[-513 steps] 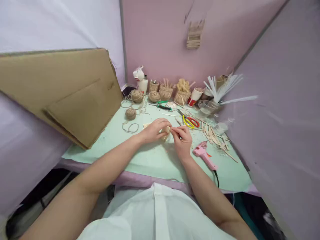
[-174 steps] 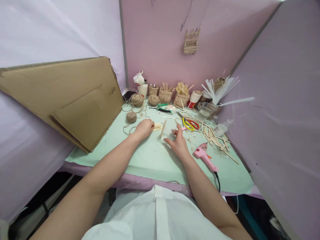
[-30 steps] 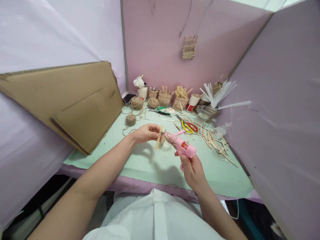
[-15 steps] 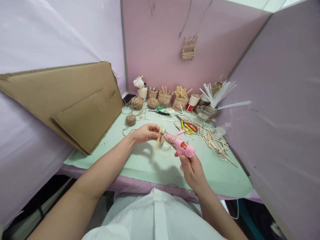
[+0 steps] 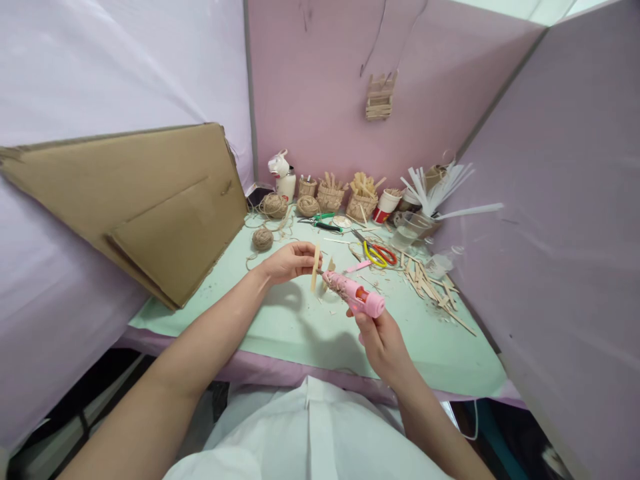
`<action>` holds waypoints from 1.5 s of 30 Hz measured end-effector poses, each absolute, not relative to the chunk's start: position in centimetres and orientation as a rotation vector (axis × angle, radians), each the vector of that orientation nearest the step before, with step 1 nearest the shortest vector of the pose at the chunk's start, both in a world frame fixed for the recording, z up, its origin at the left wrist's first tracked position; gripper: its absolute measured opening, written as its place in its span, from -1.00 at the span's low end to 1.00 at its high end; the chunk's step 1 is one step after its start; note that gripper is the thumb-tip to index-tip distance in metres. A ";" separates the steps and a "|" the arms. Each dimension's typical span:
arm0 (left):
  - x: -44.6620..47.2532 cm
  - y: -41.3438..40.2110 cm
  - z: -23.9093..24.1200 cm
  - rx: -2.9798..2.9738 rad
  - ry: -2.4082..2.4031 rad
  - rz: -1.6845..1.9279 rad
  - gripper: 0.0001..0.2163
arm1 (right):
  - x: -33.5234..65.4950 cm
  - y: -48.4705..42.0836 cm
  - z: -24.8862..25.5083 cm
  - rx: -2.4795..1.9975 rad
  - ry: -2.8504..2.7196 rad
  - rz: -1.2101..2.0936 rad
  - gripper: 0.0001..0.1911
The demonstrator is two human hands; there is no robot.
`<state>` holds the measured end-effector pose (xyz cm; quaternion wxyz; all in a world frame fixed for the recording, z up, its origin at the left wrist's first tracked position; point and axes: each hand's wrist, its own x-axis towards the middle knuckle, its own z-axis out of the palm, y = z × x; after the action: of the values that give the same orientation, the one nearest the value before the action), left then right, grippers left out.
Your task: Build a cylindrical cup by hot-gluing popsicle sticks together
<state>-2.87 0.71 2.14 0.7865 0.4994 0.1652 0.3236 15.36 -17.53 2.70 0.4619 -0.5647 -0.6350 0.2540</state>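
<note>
My left hand (image 5: 293,262) pinches a flat wooden craft stick (image 5: 315,268), which stands nearly upright above the table. In my right hand (image 5: 383,343) is a pink hot glue gun (image 5: 357,293), its front crusted with brownish residue. The nozzle points left and comes close to the stick; whether it touches cannot be made out. Just beyond the nozzle, another small pale wooden piece (image 5: 329,272) shows behind the gun's tip, and what supports it is unclear.
Scissors (image 5: 375,253), pliers (image 5: 323,224) and a twine ball (image 5: 263,239) lie past my hands. Loose sticks (image 5: 427,283) are scattered at right. Stick-filled baskets (image 5: 361,203) and a cup of glue sticks (image 5: 415,223) line the back. Cardboard (image 5: 180,220) leans at left.
The glue gun has shifted slightly left and down along with my right hand. The craft stick in my left hand has turned more upright.
</note>
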 end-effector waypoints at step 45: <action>-2.9 0.4 2.4 1.109 0.357 0.731 -0.71 | 27.8 -15.3 0.6 -2.443 -1.880 0.132 -0.70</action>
<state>-2.89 0.44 2.36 0.7729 0.5117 0.1647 0.3373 27.77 -15.31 0.57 0.0282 -0.7914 -0.6091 0.0429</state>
